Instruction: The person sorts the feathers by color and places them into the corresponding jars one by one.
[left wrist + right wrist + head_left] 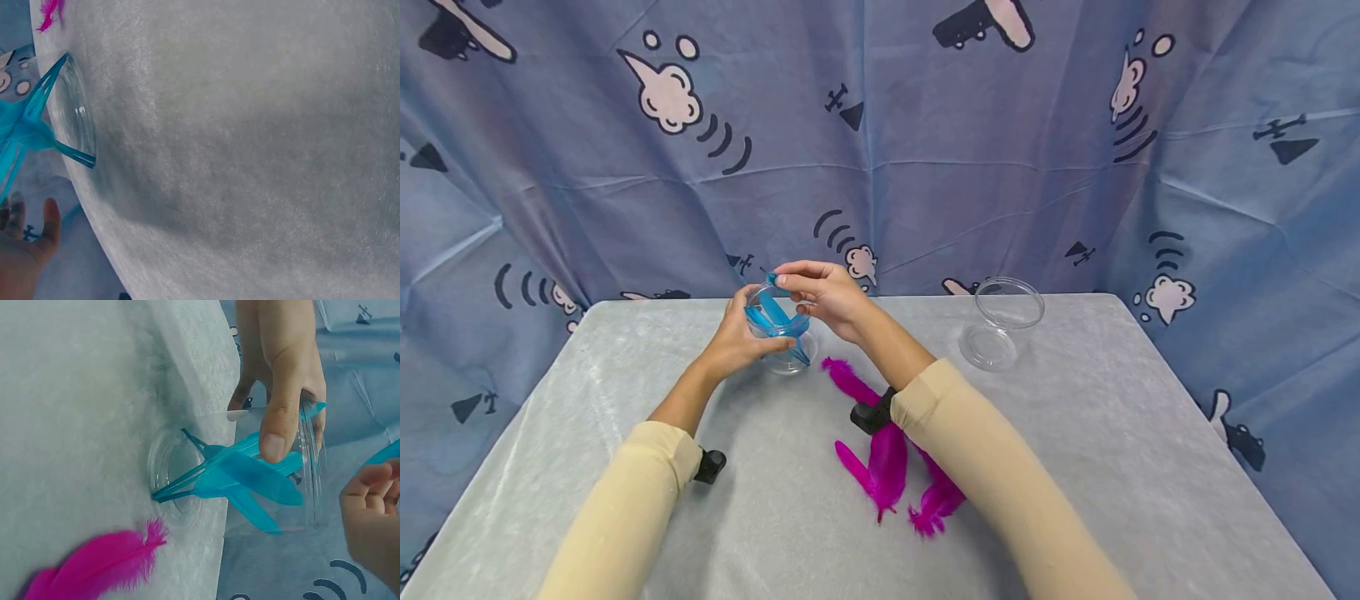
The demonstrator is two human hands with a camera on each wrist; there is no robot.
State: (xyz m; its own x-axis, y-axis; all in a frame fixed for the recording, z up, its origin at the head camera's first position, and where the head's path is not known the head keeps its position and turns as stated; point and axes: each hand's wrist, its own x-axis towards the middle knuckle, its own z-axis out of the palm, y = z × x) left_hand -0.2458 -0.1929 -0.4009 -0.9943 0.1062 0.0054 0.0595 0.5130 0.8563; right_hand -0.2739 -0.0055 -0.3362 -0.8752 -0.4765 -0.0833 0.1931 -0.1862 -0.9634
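Note:
My left hand grips a clear round plastic jar near its rim, thumb on the near side and fingers behind. Several blue feathers stand inside with their quills down at the bottom, as the right wrist view shows. Over the jar's mouth, my right hand pinches another blue feather between thumb and fingertips; most of that feather is hidden or out of frame. In the left wrist view the jar's base meets the table.
Several magenta feathers lie mid-table, partly hidden under the right forearm. A second clear jar stands at the back right of the grey-covered table. Behind the table hangs a blue printed curtain.

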